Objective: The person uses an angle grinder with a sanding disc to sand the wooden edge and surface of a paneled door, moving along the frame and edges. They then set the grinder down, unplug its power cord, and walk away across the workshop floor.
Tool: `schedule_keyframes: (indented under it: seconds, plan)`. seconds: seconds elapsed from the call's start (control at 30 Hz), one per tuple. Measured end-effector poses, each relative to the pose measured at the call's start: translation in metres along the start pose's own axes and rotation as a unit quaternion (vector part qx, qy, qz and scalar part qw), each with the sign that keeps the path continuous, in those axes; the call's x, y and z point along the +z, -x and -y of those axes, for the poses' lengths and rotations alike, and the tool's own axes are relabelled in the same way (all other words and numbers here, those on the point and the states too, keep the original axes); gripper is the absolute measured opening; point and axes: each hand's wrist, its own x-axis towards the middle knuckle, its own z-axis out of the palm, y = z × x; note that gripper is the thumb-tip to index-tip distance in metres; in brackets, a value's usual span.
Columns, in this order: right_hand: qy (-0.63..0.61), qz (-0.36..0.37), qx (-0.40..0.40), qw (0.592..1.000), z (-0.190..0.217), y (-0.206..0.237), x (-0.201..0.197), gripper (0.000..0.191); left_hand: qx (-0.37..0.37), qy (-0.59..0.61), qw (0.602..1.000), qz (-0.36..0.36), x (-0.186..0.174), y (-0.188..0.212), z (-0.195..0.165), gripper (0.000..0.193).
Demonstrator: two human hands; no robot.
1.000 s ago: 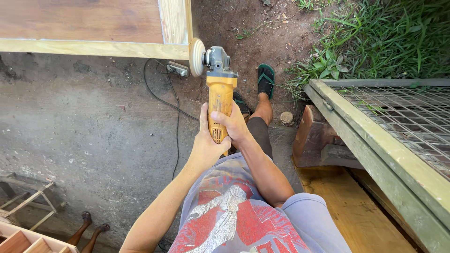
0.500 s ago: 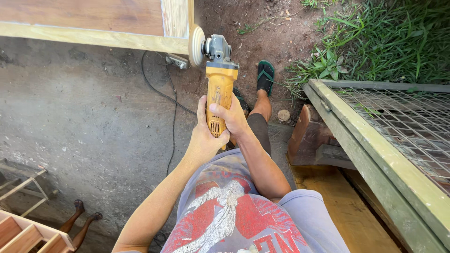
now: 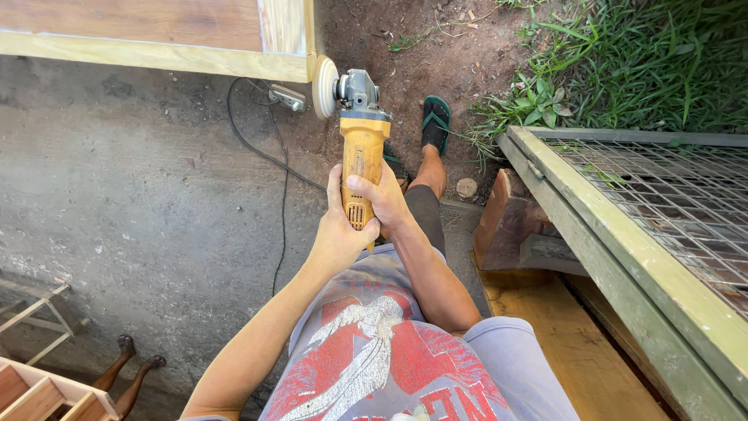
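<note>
Head view: both hands, left hand (image 3: 336, 234) and right hand (image 3: 382, 201), are gripping the yellow grinder (image 3: 360, 148), its disc (image 3: 324, 86) touching the wooden frame (image 3: 284, 35) corner ahead; sanding looks mid-way.

A yellow matt-plastic grinder (image 3: 361, 148) with a dull grey metal head is showing its pale, rough disc (image 3: 323, 86) beside a smooth bare-wood frame (image 3: 234, 58); rough concrete floor (image 3: 140, 187) is lying below, rusty wire mesh (image 3: 670, 195) alongside.
</note>
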Motion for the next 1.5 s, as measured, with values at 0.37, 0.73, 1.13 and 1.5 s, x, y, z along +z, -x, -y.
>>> schedule_keyframes:
  seconds: [0.37, 0.73, 1.13, 1.5]
  plan:
    - [0.033, 0.019, -0.029, 0.999, 0.017, -0.016, 0.007, 0.060, 0.030, 0.002, 0.999, -0.016, -0.007, -0.008, -0.010, 0.113]
    - [0.034, 0.035, -0.009, 0.999, 0.011, -0.010, -0.003, 0.050, 0.045, 0.022, 0.998, -0.034, -0.002, -0.002, -0.005, 0.111]
    - [-0.003, 0.022, 0.011, 1.000, -0.010, 0.002, -0.011, 0.048, 0.027, 0.027, 0.999, -0.019, -0.002, 0.005, 0.001, 0.113]
    - [0.027, 0.032, -0.027, 0.999, 0.001, -0.019, -0.017, 0.051, 0.074, 0.059, 0.995, -0.029, -0.006, -0.005, -0.011, 0.110]
